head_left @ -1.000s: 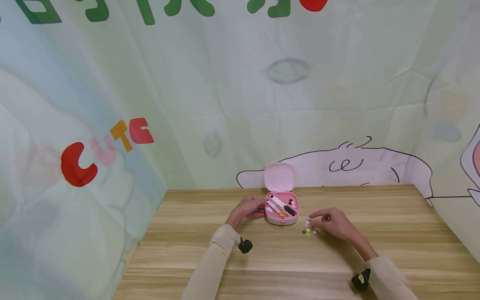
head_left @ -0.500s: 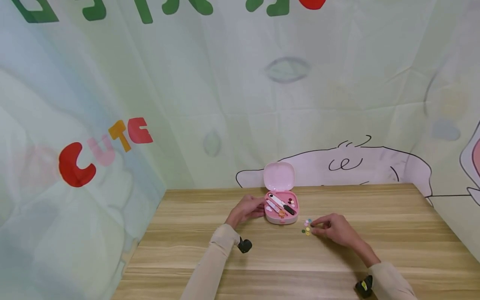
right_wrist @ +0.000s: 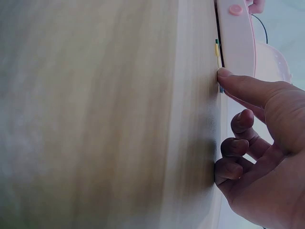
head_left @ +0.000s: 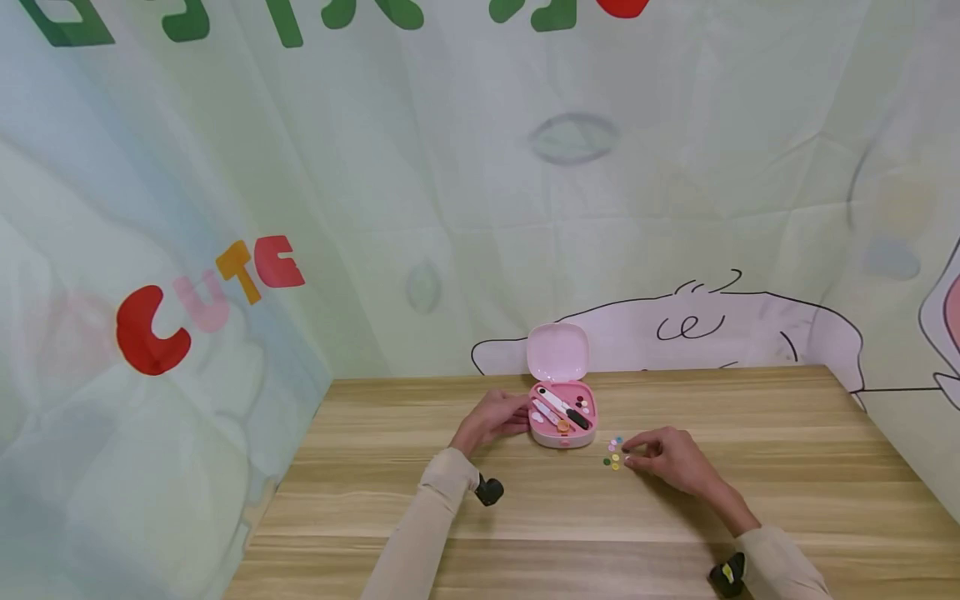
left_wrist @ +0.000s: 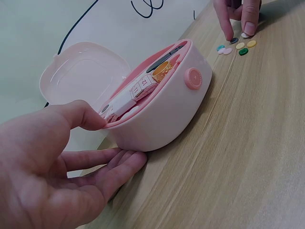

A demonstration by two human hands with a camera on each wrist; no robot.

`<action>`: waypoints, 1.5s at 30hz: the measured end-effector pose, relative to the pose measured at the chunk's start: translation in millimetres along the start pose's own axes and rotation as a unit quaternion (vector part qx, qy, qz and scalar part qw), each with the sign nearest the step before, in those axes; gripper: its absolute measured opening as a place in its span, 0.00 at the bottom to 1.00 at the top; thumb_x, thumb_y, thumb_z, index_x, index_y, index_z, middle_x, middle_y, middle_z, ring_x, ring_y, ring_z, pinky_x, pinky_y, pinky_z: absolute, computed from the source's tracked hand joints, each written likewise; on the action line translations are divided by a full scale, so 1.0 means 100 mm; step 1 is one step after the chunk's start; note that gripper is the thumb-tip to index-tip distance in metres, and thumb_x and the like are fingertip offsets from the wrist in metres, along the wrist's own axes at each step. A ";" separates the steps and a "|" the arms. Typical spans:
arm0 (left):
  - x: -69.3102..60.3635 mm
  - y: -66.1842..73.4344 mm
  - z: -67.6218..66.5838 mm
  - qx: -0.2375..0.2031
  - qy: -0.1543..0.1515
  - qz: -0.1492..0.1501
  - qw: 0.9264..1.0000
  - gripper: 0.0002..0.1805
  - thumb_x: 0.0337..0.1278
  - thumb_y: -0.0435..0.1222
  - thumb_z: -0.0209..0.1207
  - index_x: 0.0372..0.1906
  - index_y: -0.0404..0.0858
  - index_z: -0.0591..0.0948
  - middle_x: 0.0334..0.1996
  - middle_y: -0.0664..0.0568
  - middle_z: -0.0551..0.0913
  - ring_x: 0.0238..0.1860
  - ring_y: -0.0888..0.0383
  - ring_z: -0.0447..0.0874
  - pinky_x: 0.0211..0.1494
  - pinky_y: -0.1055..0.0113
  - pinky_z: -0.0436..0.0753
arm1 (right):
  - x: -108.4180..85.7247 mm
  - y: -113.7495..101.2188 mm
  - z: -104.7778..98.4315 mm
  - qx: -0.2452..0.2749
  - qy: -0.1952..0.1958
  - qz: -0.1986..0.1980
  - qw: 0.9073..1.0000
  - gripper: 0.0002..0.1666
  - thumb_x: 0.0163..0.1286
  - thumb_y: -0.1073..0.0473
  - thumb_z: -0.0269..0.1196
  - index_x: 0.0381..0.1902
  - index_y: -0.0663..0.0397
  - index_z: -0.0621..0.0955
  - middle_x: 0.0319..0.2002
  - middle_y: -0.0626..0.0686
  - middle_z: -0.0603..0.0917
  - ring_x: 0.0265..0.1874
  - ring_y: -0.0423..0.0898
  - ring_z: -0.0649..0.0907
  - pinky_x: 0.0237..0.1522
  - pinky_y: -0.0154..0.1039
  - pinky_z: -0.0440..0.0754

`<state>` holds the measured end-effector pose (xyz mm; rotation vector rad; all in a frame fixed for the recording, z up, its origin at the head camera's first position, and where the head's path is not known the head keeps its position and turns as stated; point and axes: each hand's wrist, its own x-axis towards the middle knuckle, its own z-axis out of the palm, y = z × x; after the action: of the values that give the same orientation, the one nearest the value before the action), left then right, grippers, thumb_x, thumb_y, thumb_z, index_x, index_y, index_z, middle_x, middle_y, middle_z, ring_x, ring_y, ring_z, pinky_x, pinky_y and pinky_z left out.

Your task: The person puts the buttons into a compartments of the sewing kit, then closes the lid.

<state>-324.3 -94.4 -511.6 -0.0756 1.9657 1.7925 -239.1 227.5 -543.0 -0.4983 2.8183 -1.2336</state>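
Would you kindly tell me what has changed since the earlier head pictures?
The right hand has drawn slightly toward the person: its thumb now partly covers the pale button that lay bare earlier, and its index finger meets the dark button. Whether either is gripped is unclear. The left hand stays at the pink box, lid open.

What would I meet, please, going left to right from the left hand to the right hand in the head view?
Left hand → open pink case → loose buttons → right hand.
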 end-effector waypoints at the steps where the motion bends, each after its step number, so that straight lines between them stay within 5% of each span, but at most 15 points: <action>1: 0.00 0.00 0.00 0.000 0.000 0.000 1.000 0.15 0.73 0.35 0.58 0.50 0.25 0.84 0.38 0.43 0.87 0.37 0.57 0.86 0.49 0.63 0.89 | 0.00 0.00 0.00 0.000 0.001 0.004 1.000 0.09 0.64 0.59 0.75 0.43 0.51 0.91 0.21 0.43 0.75 0.22 0.40 0.71 0.22 0.32 0.67; 45: 0.00 -0.01 -0.01 0.012 0.000 0.005 1.000 0.16 0.74 0.37 0.59 0.50 0.26 0.84 0.39 0.44 0.87 0.38 0.57 0.86 0.53 0.60 0.89 | 0.00 0.00 -0.03 0.001 0.021 0.018 1.000 0.03 0.68 0.59 0.73 0.33 0.50 0.90 0.20 0.43 0.76 0.21 0.40 0.72 0.21 0.31 0.67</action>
<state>-324.2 -95.5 -512.1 -0.0591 1.9903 1.7745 -239.6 229.1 -540.7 -0.4255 2.8465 -1.2564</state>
